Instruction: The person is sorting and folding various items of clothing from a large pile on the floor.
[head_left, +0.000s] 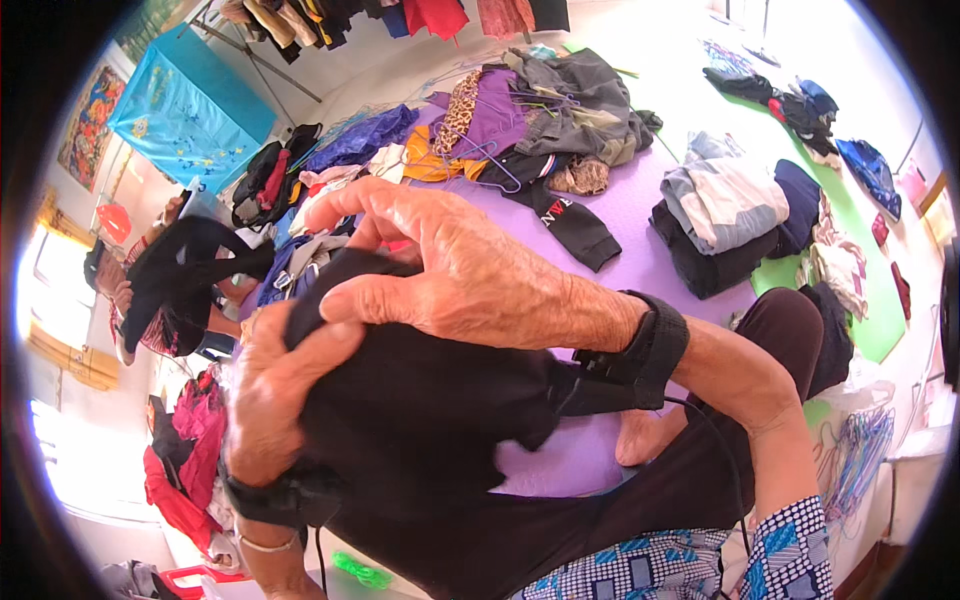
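A black cloth garment (420, 382) hangs over my lap, its upper edge raised between my hands. My left hand (274, 397), at the left of the view, has its thumb pressed on the garment, which it grips. Above it, my right hand (457, 270) reaches over from the right; its thumb touches the garment's top edge near the other thumb, with the fingers arched apart. Whether this hand grips the cloth cannot be told. Both wrists wear black straps with a cable. A black garment with printed letters (577, 221) lies on the purple mat beyond.
Folded clothes (720, 202) are stacked on the right. A pile of clothes with hangers (495, 112) lies ahead; red clothes (184, 465) lie left. Another person (161, 300) holds a black garment at the far left. Hangers (862, 450) lie at the lower right, near a green mat (870, 300).
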